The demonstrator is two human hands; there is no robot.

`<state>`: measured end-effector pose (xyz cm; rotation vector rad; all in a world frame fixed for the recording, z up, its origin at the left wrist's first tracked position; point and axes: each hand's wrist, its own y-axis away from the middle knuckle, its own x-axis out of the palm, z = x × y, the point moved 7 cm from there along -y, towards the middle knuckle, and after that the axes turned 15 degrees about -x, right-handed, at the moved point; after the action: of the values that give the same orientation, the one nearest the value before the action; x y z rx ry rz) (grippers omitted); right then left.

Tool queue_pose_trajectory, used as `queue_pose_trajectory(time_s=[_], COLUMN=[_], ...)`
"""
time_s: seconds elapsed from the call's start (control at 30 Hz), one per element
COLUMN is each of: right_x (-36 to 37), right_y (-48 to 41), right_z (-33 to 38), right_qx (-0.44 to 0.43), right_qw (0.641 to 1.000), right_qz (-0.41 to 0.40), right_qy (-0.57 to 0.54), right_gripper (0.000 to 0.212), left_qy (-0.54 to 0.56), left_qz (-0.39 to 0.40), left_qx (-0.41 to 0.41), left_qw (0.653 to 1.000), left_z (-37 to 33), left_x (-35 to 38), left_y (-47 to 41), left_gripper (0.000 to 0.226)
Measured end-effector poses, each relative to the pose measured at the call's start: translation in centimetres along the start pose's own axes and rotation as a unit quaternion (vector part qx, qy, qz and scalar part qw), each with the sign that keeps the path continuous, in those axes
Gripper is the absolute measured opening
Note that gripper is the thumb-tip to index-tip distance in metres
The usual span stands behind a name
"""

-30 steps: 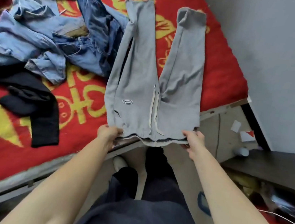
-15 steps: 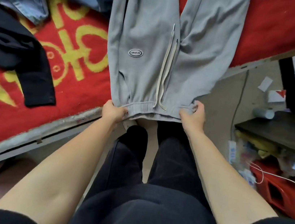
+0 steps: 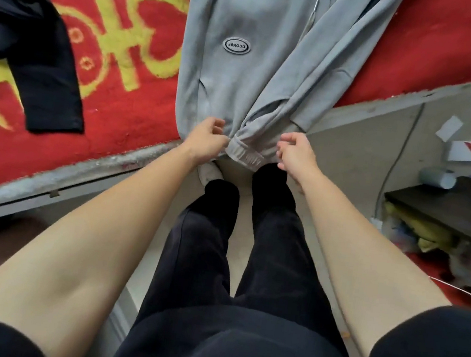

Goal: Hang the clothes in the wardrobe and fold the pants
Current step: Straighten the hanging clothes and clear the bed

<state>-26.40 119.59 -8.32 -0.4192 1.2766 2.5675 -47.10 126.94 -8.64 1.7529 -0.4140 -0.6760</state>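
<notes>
**Head view: pants on the bed, fold barely begun**

From where I stand, the grey pants [image 3: 249,29] lie front up on the bed [image 3: 83,175], with the legs running away from the person. The waistband [image 3: 246,154] hangs just over the bed's near edge and is gathered into a narrow bunch. The right side of the pants is creased in toward the middle.

The left hand [image 3: 207,141] has a pinching grip on the waistband's left end. The right hand [image 3: 295,152] sits at the right end with its fingers curled. I cannot tell whether its grip has closed on cloth or only hangs beside it. A black garment [image 3: 48,61] lies well apart to the left on the bed.

This looks like the folding step at its very start, since nothing is doubled over yet. Next, I'd say, the 2 hands need a sure hold on the waistband. Then 1 leg has to be laid squarely on the other before the length is folded. If the hands let go, the overhang at the edge could let the pants slip toward the floor.
</notes>
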Motion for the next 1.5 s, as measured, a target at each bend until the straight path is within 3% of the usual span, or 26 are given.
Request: queue_pose_trajectory(time_s=[0.1, 0.17, 0.23, 0.3, 0.4, 0.5, 0.57, 0.63, 0.7, 0.77, 0.87, 1.0, 1.2, 1.33, 1.5], right_x=[-4.3, -6.2, -6.5, -6.1, -5.3, -1.9, 2.2, 7.2, 11.4, 12.8, 11.4, 4.5, -5.9, -8.6, -10.0], right_y=[-5.2, -8.7, -11.8, -11.9, -12.1, -10.4, -8.9, -8.8, -9.8, -10.3, -11.6, -13.2, -15.4, -19.2, -26.1], right_z=[1.8, 3.9, 6.1, 9.5, 12.6, 17.1, 20.1, 20.9, 19.3, 17.9, 17.4, 16.8, 21.4, 24.2, 26.1], right_qx=[-0.041, -0.056, -0.069, -0.071, -0.084, -0.194, -0.267, -0.299, -0.262, -0.245, -0.232, -0.165, -0.135, -0.130, -0.105], right_qw=[0.994, 0.989, 0.989, 0.988, 0.975, 0.962, 0.954, 0.946, 0.925, 0.897, 0.933, 0.965, 0.987, 0.990, 0.972], right_qz=[-0.100, -0.135, -0.121, -0.103, -0.111, -0.150, -0.107, 0.004, 0.154, 0.233, 0.187, 0.102, -0.028, -0.044, -0.059], right_qy=[0.028, 0.021, 0.048, 0.094, 0.175, 0.119, 0.087, 0.127, 0.229, 0.285, 0.200, 0.176, 0.078, -0.037, -0.204], right_gripper=[0.021, 0.045, 0.061, 0.075, 0.055, 0.036, 0.026, 0.026, 0.048, 0.049, 0.035, 0.078, 0.051, 0.049, 0.037], left_qy=[-0.028, -0.096, -0.150, -0.135, -0.081, -0.014, 0.013, 0.008, -0.018, -0.020, -0.040, -0.095, -0.116, -0.113, -0.101], left_qz=[0.031, -0.027, -0.110, -0.144, -0.137, -0.169, -0.214, -0.244, -0.225, -0.183, -0.157, -0.135, -0.185, -0.238, -0.296], left_qx=[-0.002, 0.019, 0.045, 0.069, 0.074, 0.066, 0.029, -0.011, -0.044, -0.058, -0.057, -0.075, 0.022, 0.136, 0.198], left_qw=[0.999, 0.995, 0.982, 0.978, 0.984, 0.983, 0.976, 0.970, 0.973, 0.981, 0.985, 0.983, 0.976, 0.955, 0.929], left_z=[-0.4, -0.4, -0.6, -0.9, -1.2, -0.6, 1.1, 3.4, 5.5, 6.7, 6.6, 4.9, -5.4, -15.2, -25.7], left_x=[3.4, 4.6, 5.0, 5.0, 4.1, 1.4, -1.0, -2.8, -3.5, -3.7, -4.2, -5.3, -9.0, -9.9, -8.9], left_y=[-1.0, -1.7, -1.9, -1.5, -0.3, 1.3, 1.6, 0.9, -0.8, -2.3, -2.8, -1.4, 1.6, 2.3, -0.1], left_gripper=[0.072, 0.079, 0.054, 0.024, 0.008, 0.029, 0.027, 0.020, 0.021, 0.025, 0.026, 0.028, 0.049, 0.049, 0.049])
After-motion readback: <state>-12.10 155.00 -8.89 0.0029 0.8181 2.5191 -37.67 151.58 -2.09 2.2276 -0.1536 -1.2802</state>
